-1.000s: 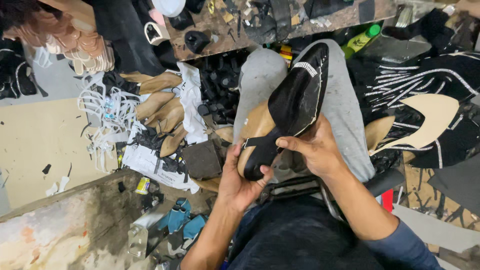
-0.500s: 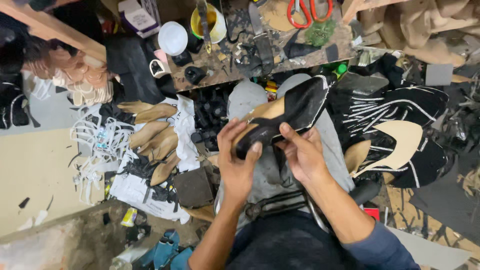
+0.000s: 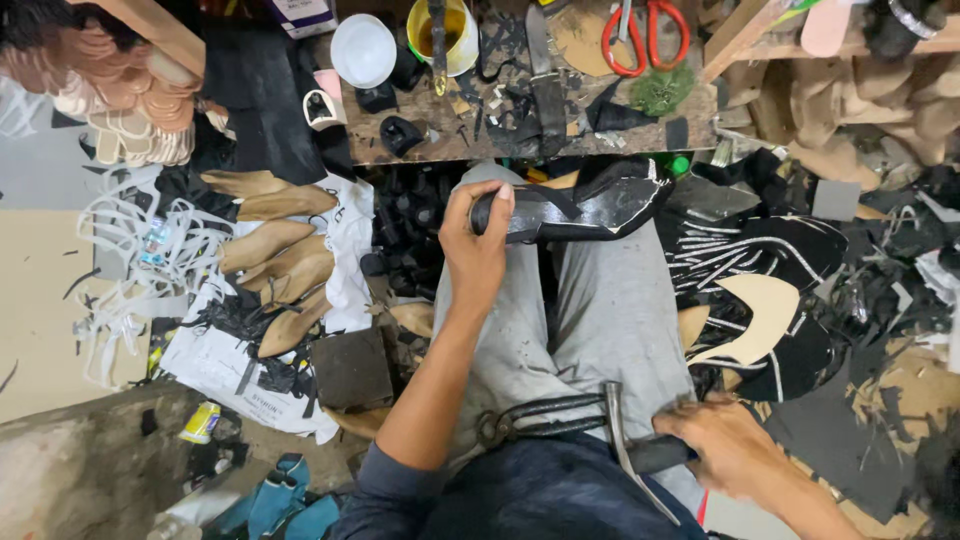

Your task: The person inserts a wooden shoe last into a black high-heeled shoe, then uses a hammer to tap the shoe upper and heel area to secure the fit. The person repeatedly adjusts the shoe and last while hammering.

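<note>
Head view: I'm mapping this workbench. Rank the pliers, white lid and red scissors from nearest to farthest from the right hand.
1. Pliers, on the lap just left of the right hand.
2. Red scissors, far up on the bench.
3. White lid, upper left on the bench.

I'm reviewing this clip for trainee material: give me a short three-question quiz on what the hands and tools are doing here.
1. True or false: the left hand holds the black shoe over the person's lap.
2. What is the right hand closed around? A) red-handled scissors B) hammer C) white cup
3. Fill in: the black pincers lie on the person's ____.

Key
1. True; its grip wraps one end of the shoe.
2. B; the hand grasps the hammer's handle, metal head pointing away from the person's body. The scissors and cup lie on the wooden bench.
3. Lap, untouched by either hand.
</note>
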Tool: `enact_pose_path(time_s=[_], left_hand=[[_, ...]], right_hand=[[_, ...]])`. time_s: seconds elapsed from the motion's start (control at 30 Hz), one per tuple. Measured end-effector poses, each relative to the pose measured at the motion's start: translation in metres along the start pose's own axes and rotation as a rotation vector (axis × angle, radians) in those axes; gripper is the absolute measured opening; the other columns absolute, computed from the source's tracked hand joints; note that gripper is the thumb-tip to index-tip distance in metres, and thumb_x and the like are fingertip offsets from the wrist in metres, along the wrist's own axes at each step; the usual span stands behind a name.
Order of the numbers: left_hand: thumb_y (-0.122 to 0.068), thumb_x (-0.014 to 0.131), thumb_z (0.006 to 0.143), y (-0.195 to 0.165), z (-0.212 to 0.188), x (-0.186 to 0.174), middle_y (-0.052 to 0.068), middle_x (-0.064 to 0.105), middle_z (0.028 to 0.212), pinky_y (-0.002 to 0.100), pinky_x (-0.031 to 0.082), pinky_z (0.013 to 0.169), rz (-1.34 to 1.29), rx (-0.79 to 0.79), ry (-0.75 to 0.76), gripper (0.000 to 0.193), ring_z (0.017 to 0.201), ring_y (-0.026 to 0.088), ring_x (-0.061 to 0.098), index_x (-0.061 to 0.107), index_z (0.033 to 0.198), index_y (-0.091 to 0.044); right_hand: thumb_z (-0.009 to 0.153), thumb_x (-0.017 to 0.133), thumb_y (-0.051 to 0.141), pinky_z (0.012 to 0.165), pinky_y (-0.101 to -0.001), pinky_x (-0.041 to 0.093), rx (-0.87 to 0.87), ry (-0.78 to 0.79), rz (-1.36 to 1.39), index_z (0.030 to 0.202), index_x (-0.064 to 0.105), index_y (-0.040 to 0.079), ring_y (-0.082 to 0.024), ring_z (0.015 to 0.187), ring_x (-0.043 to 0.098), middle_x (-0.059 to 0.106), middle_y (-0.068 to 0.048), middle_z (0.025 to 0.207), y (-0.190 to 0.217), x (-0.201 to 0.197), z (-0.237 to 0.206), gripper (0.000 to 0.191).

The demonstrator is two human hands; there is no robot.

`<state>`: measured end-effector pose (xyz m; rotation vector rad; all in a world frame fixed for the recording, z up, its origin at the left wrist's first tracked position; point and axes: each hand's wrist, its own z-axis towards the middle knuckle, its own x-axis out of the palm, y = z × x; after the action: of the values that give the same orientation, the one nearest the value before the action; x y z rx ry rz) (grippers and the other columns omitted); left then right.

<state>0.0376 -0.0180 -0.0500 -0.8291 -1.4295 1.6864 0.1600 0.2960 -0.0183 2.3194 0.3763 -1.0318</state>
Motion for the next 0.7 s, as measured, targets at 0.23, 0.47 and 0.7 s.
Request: enact_pose_path(time_s=[0.23,0.47,0.7], left_hand=[[-0.019,0.060,0.105,0.002,-0.003,0.010,0.009,0.070,0.093,0.031,0.050,0.083,0.078,-0.010,-0.015,0.022,0.088,0.018,0.065,0.070,0.103,0.000],[-0.022,0.056,0.107,0.003,0.000,0.007,0.012,0.067,0.090,0.036,0.050,0.080,0.089,0.063,-0.060,0.027,0.086,0.024,0.065,0.070,0.100,0.000],[-0.017,0.056,0.107,0.001,0.001,0.008,0.014,0.066,0.089,0.040,0.047,0.081,0.175,0.111,-0.110,0.024,0.087,0.030,0.063,0.070,0.099,0.000]], right_hand=[[0.099,0.065,0.022,0.073,-0.0379,0.050,-0.068,-0.828,0.787,0.126,0.057,-0.007,-0.027,0.076,0.060,0.062,-0.010,0.089,0.050,-0.084,0.004,0.041],[0.095,0.071,0.027,0.057,-0.0384,0.049,0.037,-0.718,0.346,0.111,0.056,-0.004,-0.031,0.064,0.061,0.059,-0.014,0.072,0.049,-0.099,0.096,0.038],[0.097,0.066,0.025,0.053,-0.0282,0.043,-0.257,-1.044,0.834,0.105,0.056,0.003,-0.011,0.059,0.055,0.059,-0.006,0.073,0.038,-0.074,0.093,0.025]])
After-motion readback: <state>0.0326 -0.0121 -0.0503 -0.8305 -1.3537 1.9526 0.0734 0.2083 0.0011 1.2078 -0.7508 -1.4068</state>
